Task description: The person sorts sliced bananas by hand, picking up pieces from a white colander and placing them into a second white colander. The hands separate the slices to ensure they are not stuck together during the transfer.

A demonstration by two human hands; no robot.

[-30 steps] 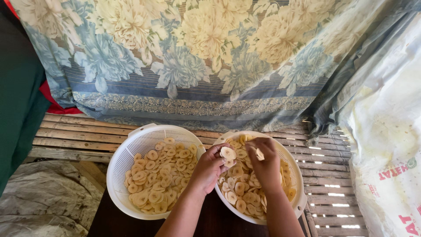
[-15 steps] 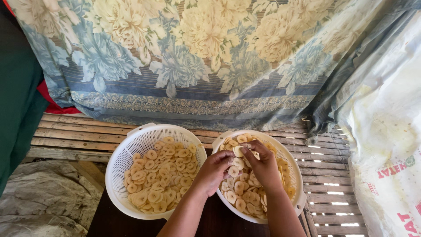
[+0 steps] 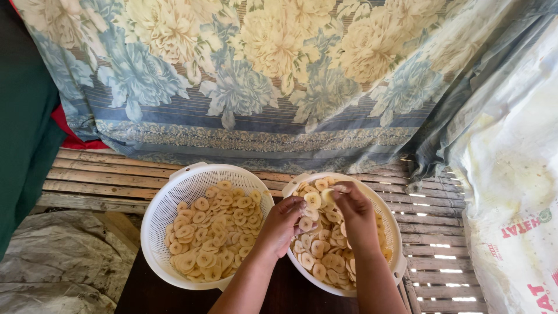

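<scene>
Two white plastic colanders stand side by side, both filled with pale yellow round fruit slices. My left hand (image 3: 283,224) reaches over the left rim of the right colander (image 3: 394,256), its fingers pinching a slice (image 3: 304,222). My right hand (image 3: 354,212) hovers over the same colander, fingertips closed on another slice (image 3: 329,195) near the far rim. The left colander (image 3: 157,218) holds a heap of slices (image 3: 212,238) and neither hand touches it.
A slatted bamboo platform (image 3: 110,180) runs under the colanders. A blue floral cloth (image 3: 261,87) hangs behind. A white printed sack (image 3: 511,192) stands at the right, a grey tarp (image 3: 52,267) lies lower left, and a dark green cloth (image 3: 23,116) hangs at the left.
Both hands shifted slightly within the right colander; my right hand lifted toward the far rim with a slice, and my left hand picked up another slice.
</scene>
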